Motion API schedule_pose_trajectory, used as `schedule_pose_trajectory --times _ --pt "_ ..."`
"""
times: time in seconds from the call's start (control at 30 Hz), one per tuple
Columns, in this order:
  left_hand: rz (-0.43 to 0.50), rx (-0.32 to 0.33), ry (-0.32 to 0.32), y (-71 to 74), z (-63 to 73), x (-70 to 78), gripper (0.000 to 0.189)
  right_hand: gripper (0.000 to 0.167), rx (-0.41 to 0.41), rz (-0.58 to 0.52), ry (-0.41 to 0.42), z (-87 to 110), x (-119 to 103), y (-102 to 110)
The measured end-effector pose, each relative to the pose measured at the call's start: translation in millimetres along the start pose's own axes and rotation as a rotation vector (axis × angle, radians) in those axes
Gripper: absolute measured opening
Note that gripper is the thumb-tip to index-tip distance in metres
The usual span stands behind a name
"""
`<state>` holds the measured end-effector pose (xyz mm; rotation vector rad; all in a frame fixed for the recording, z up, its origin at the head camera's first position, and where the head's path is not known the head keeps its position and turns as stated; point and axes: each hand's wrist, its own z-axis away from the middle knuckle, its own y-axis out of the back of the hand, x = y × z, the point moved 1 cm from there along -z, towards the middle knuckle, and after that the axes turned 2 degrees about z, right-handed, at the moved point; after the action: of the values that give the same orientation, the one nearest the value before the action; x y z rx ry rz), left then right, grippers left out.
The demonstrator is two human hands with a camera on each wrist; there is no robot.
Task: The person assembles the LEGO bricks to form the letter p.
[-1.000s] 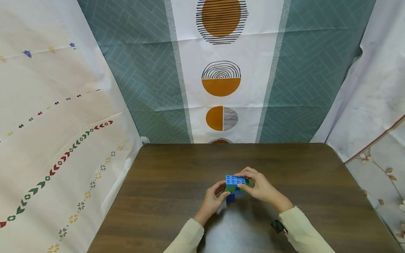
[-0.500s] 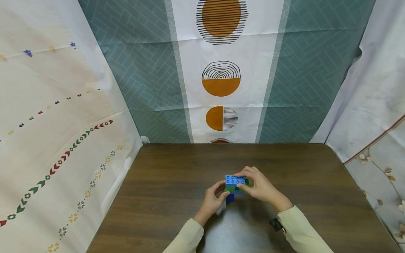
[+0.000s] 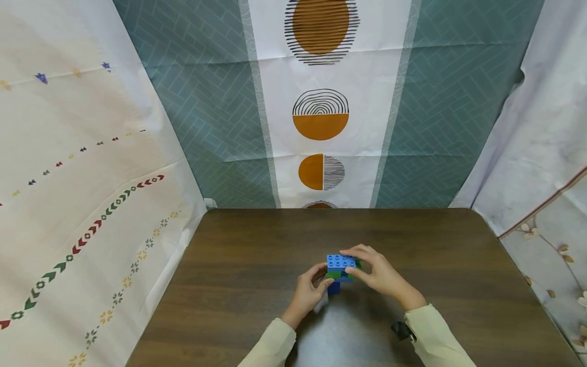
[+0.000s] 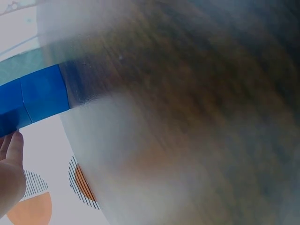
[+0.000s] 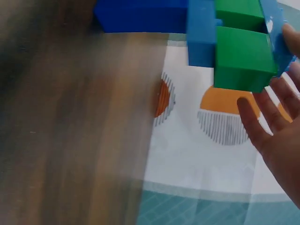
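Note:
A stack of toy building bricks stands on the brown table, with a studded blue brick (image 3: pixel 340 262) on top. Beneath it come green bricks (image 5: pixel 244 58), another blue brick (image 5: pixel 201 40) and a narrow dark blue column (image 3: pixel 334 288). My left hand (image 3: pixel 306 291) holds the stack's left side, thumb in front; its other fingers are partly hidden behind. With my right hand (image 3: pixel 382 274) I pinch the top blue brick between the thumb at the front and fingers at the back edge. In the left wrist view, the blue column (image 4: pixel 44 93) shows beside the left hand's fingers.
The wooden table (image 3: pixel 247 244) stretches around the stack. A patterned cloth (image 3: pixel 321 76) hangs behind its far edge, and pale cloths (image 3: pixel 91 153) hang at the left and right sides. A small black device (image 3: pixel 401 330) sits at the right wrist.
The right hand and forearm shift very slightly. Both hands stay on the bricks, and the stack keeps its place.

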<state>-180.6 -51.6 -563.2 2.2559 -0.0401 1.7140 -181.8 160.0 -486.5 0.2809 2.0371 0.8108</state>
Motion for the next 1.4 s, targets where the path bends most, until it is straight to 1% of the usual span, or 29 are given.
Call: schedule_pose_trajectory --times 0.1,0.2,0.27,0.37,0.43,0.5,0.67,0.87,0.93,1.03,1.17,1.27,1.4 --pt "0.006 0.005 -0.026 -1.0 -0.6 3.1 0.033 0.05 0.019 -0.053 -0.043 9.0 4.6 -1.4" --pt "0.01 0.012 -0.061 0.1 1.1 15.0 0.032 0.051 0.051 -0.093 -0.07 18.8 8.6 -2.9" --pt "0.012 0.014 -0.053 2.0 3.1 24.6 0.032 0.048 0.07 -0.118 -0.085 24.1 10.9 -3.9" --pt "0.012 0.01 -0.016 5.5 5.8 36.3 0.033 0.043 0.097 -0.175 -0.111 29.5 14.3 -5.5" --pt "0.027 0.002 0.011 6.9 6.3 38.6 0.035 0.04 0.113 -0.212 -0.121 31.3 16.2 -6.6" --pt "0.047 -0.006 0.013 8.2 5.7 39.4 0.036 0.039 0.126 -0.242 -0.124 32.2 17.9 -7.8" --pt "0.077 -0.032 -0.014 11.9 5.3 38.7 0.039 0.038 0.153 -0.28 -0.124 34.6 21.7 -11.9" --pt "0.107 -0.055 -0.037 15.5 5.5 37.5 0.042 0.038 0.202 -0.287 -0.112 36.1 21.9 -15.1" --pt "0.111 -0.051 -0.039 16.1 4.3 37.9 0.042 0.039 0.22 -0.284 -0.115 35.3 20.0 -16.0" --pt "0.105 -0.033 -0.033 16.9 1.3 39.5 0.042 0.038 0.232 -0.272 -0.142 30.2 6.2 -12.3" --pt "0.087 0.0 -0.073 15.3 -6.0 20.9 0.041 0.036 0.249 -0.266 -0.202 24.3 3.7 -10.8" --pt "0.093 0.021 -0.075 14.3 -10.7 7.6 0.041 0.035 0.275 -0.276 -0.244 22.3 14.8 -14.6" --pt "0.118 0.037 -0.022 14.9 -13.7 11.8 0.041 0.033 0.3 -0.282 -0.273 18.5 15.0 -15.7"
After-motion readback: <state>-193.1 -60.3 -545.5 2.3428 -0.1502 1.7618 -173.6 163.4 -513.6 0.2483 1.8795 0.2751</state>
